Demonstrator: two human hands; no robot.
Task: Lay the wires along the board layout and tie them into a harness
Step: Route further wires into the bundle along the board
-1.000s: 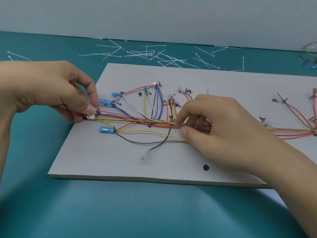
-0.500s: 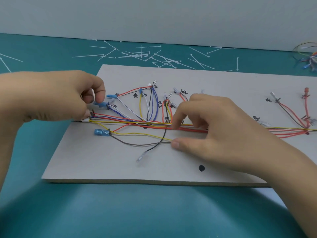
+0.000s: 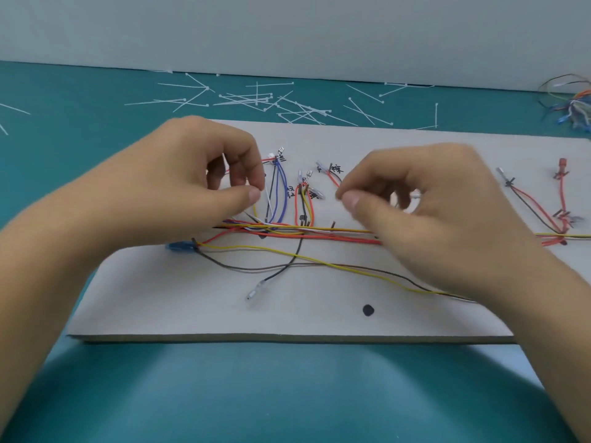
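A grey layout board [image 3: 319, 302] lies on the teal table. A trunk of red, yellow and white wires [image 3: 319, 233] runs left to right across it. Blue, black and white branches [image 3: 278, 193] loop up to handwritten marks. My left hand [image 3: 179, 193] hovers over the left branches, thumb and forefinger pinching the top of a yellow wire [image 3: 255, 207]. My right hand [image 3: 441, 212] is raised over the trunk with curled fingers and thumb against forefinger; blur hides what lies between them. A blue terminal [image 3: 179, 246] lies at the left end.
Several white cable ties [image 3: 256, 99] are scattered on the table behind the board. A tangle of spare wires [image 3: 575, 107] sits at the far right. A loose black wire with a clear terminal [image 3: 256, 290] and a black dot [image 3: 368, 310] lie near the board's front.
My left hand let go of the trunk's left end and moved right to the branches. My right hand lifted off the bundle. The view shifted left along the board.
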